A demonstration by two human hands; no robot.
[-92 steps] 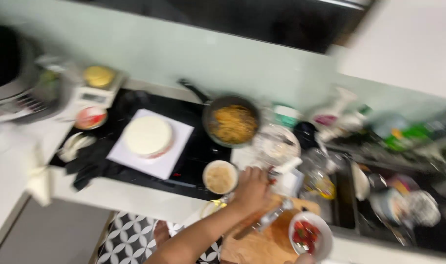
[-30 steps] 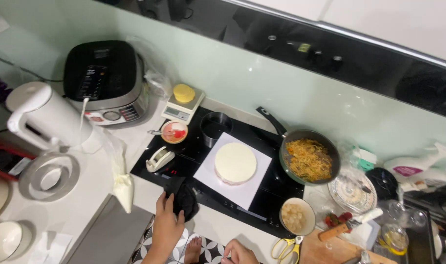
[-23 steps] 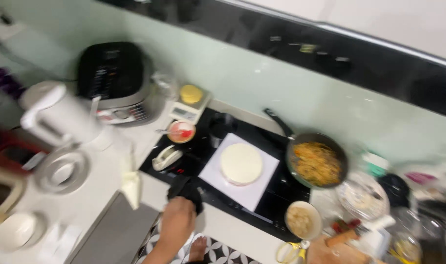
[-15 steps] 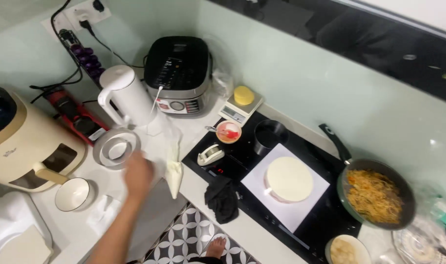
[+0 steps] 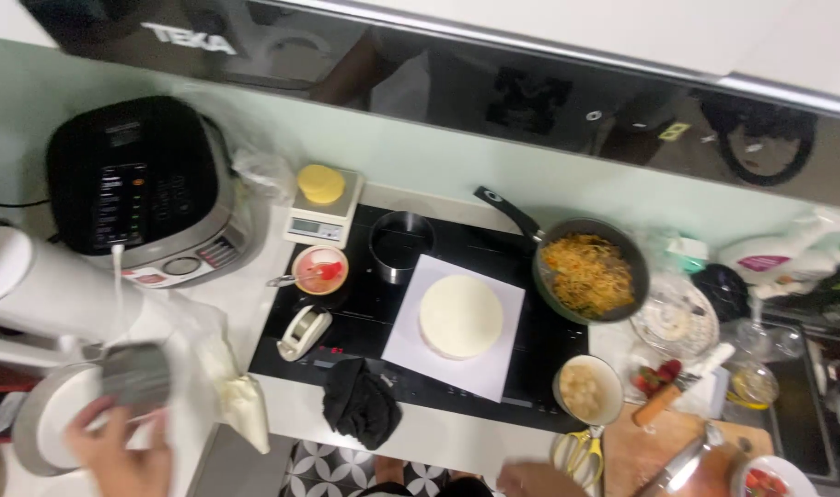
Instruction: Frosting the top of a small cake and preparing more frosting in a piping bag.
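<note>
The round cake (image 5: 460, 316) sits on a paper sheet (image 5: 452, 364) in the middle of the hob (image 5: 530, 368). Behind it to the right stands the pan of noodles (image 5: 589, 274); behind to the left, a small pot (image 5: 399, 244). A tape dispenser (image 5: 303, 332) and a cloth (image 5: 361, 405) lie on the hob's left front part (the cloth overhangs the edge). Left of the hob stand a scale (image 5: 324, 207) and a multicooker (image 5: 139, 189).

Her left hand (image 5: 116, 451) reaches out low on the left, fingers curled; the right hand (image 5: 539, 479) rests low near the body.
</note>
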